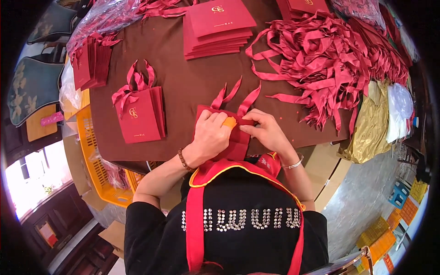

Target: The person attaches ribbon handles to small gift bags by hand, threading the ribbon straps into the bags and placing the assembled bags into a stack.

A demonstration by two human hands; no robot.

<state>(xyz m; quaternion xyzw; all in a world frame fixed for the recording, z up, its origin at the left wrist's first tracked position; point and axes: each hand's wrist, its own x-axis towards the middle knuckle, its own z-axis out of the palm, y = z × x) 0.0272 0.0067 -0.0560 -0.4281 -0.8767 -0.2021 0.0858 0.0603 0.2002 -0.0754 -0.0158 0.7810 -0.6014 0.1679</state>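
Observation:
At the near edge of the brown-covered table, a dark red paper gift bag (237,145) lies beneath both of my hands. Two red ribbon ends (250,98) stick out from its top, pointing away from me. My left hand (211,135) is closed on the bag's upper part, with an orange finger cover (230,122) on one finger. Opposite it, my right hand (266,130) pinches the bag's right side by the ribbon; its fingertips are partly hidden. Left of my hands are several red bags with ribbon handles (140,114).
A stack of flat red bags (224,27) lies at the far middle. The far right holds a heap of red ribbons (316,59). More bags (91,64) stand far left. Below the table's left edge is a yellow crate (98,169); gold wrapping (369,126) hangs at the right.

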